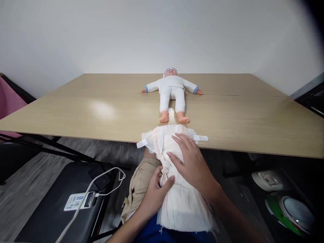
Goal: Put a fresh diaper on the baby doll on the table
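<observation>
An unfolded white diaper (182,209) stretches from the table's front edge down over my lap, its two side tabs spread out at the far end. My left hand (158,189) grips the diaper's left gathered edge between thumb and fingers. On the upper middle of the diaper lies my right hand (188,158), fingers spread and pressed flat on the inner pad. Beyond the diaper, a baby doll (172,89) in white clothes and a cap is on its back, arms out and feet toward me.
The doll rests on a light wooden table (106,101) against a white wall. At left, a black chair (50,216) holds a white power bank (79,201) with a cable and a dark phone (98,179). Round containers (291,212) sit low at right.
</observation>
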Available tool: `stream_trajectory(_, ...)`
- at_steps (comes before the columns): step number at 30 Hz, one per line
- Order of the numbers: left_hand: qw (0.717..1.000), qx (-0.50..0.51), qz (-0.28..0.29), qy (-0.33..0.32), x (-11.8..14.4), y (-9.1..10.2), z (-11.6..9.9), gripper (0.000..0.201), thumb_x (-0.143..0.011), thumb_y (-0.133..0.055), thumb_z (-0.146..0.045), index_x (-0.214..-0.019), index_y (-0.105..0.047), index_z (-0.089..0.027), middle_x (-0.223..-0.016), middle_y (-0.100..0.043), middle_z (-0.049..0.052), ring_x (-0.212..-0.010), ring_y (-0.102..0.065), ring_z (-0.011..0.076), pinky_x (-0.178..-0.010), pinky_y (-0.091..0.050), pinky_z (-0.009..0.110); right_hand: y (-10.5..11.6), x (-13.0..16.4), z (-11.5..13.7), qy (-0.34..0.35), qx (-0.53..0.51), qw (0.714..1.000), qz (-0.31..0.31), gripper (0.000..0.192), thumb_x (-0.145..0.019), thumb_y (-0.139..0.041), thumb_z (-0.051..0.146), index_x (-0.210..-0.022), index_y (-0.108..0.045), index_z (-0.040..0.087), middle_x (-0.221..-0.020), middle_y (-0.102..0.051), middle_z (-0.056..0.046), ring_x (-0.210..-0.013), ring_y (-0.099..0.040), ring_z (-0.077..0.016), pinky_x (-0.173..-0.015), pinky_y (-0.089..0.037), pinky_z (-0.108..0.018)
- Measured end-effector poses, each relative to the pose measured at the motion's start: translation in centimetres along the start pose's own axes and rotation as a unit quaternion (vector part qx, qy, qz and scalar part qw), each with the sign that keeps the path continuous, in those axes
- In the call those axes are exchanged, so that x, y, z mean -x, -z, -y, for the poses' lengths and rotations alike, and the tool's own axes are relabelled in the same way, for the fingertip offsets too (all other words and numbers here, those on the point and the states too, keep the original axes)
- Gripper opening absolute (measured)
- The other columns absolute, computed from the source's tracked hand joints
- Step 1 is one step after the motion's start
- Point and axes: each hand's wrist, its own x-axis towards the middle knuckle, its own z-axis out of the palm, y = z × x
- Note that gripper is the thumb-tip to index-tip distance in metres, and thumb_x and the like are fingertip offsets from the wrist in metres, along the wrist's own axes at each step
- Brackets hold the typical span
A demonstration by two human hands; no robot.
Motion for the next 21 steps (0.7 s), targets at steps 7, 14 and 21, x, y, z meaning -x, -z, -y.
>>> stream_trajectory(7, 0.997, -0.064, 0.035, -0.007, 0.1, 0.9, 0.7, 0.048, -0.097, -0.079, -0.058, -0.126, -0.064, -0.023, -0.123, -0.082, 0.009, -0.108, -0.078, 0.0275, -0.094, -0.061, 0.037, -3.2, -3.6, -1.4, 0.032, 0.049, 0.993, 0.098, 0.061, -0.115, -0.052, 0.047, -0.168, -0.051, 0.015, -0.178, -0.045, -0.016, -0.168, -0.039, -0.0334, -0.139, -0.032, -0.057)
stream_trajectory(14, 0.914, -0.382, 0.036, -0.129, -1.7, 4.7, -0.8, 0.037, -0.101, -0.073, -0.055, -0.122, -0.073, -0.024, -0.100, -0.081, 0.007, -0.090, -0.075, 0.0267, -0.083, -0.055, 0.034, -4.1, -3.6, -1.9, 0.026, 0.060, 0.993, 0.098, 0.061, -0.117, -0.046, 0.046, -0.172, -0.048, 0.019, -0.181, -0.040, -0.014, -0.170, -0.036, -0.0316, -0.140, -0.030, -0.057)
stream_trajectory(21, 0.800, -0.554, 0.071, -0.218, -5.4, 8.7, -9.3, 0.032, -0.108, -0.061, -0.054, -0.110, -0.073, -0.024, -0.099, -0.079, 0.007, -0.088, -0.073, 0.0248, -0.084, -0.054, 0.034, -4.3, -3.6, -2.0, 0.026, 0.065, 0.992, 0.101, 0.062, -0.116, -0.048, 0.046, -0.172, -0.048, 0.018, -0.182, -0.039, -0.013, -0.169, -0.037, -0.0322, -0.140, -0.029, -0.057)
